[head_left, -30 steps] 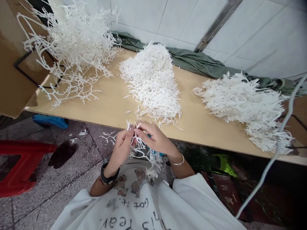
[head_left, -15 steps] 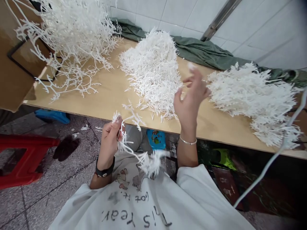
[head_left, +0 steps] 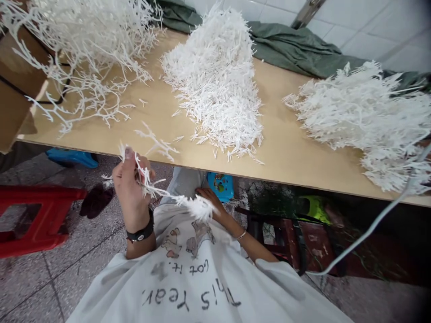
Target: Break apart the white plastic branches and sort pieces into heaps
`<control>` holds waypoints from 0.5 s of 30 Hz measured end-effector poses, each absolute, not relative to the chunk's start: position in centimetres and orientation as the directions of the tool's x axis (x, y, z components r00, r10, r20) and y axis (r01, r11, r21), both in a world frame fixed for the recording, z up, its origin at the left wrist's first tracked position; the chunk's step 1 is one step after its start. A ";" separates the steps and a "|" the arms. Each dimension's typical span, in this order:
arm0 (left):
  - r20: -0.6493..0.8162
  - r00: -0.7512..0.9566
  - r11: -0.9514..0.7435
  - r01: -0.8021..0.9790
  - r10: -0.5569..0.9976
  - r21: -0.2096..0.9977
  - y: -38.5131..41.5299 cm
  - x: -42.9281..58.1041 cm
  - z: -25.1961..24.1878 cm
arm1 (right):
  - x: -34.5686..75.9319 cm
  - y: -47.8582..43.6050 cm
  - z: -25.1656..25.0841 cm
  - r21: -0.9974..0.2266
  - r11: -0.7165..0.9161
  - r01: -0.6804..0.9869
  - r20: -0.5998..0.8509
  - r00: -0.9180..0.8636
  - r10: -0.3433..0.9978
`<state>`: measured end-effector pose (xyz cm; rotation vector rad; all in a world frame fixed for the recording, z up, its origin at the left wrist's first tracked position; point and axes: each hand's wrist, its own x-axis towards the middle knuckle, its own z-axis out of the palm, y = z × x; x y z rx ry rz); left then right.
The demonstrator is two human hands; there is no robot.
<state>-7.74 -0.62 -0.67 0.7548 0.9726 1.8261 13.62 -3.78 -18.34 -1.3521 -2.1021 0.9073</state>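
Note:
My left hand (head_left: 129, 188) is closed around a white branched plastic sprig (head_left: 158, 184), held just below the front edge of the wooden table (head_left: 289, 148). The sprig's tufted end hangs over my lap. My right hand (head_left: 210, 202) is down by my lap under the table edge, near that tufted end; its fingers are mostly hidden. On the table lie a middle heap of short white plastic pieces (head_left: 218, 85), a right heap of white tufts (head_left: 367, 116), and a left tangle of large white branches (head_left: 84, 49).
A cardboard box (head_left: 13, 98) stands at the table's left end. A red stool (head_left: 30, 215) and a blue object (head_left: 70, 157) are on the floor at left. Green cloth (head_left: 303, 47) lies along the tiled wall. A white cable (head_left: 370, 229) hangs at right.
My right hand, raised over the table half a second ago, has dropped to my lap under the table edge. My left hand has stayed closed on the sprig and shifted left.

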 end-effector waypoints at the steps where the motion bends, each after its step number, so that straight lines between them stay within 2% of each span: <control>1: 0.101 -0.426 -0.294 -0.417 0.899 0.860 -0.6 -8.0 -0.7 | 13.8 -3.6 -18.9 -0.722 0.291 0.628 0.000 -0.421 0.907; 7: 0.141 -0.489 -0.349 -0.366 0.861 0.863 -0.3 -9.3 -0.8 | 14.1 -2.9 -20.6 -0.637 0.295 0.712 -0.223 -0.536 0.814; 12: 0.168 -0.336 -0.298 -0.387 0.927 0.872 -0.8 -10.2 -0.1 | 13.8 -2.1 -19.9 -0.604 0.276 0.747 -0.358 -0.564 0.744; 15: 0.247 -0.269 -0.338 -0.378 0.931 0.862 -1.2 -10.7 0.3 | 13.3 -2.3 -19.1 -0.573 0.262 0.777 -0.422 -0.554 0.718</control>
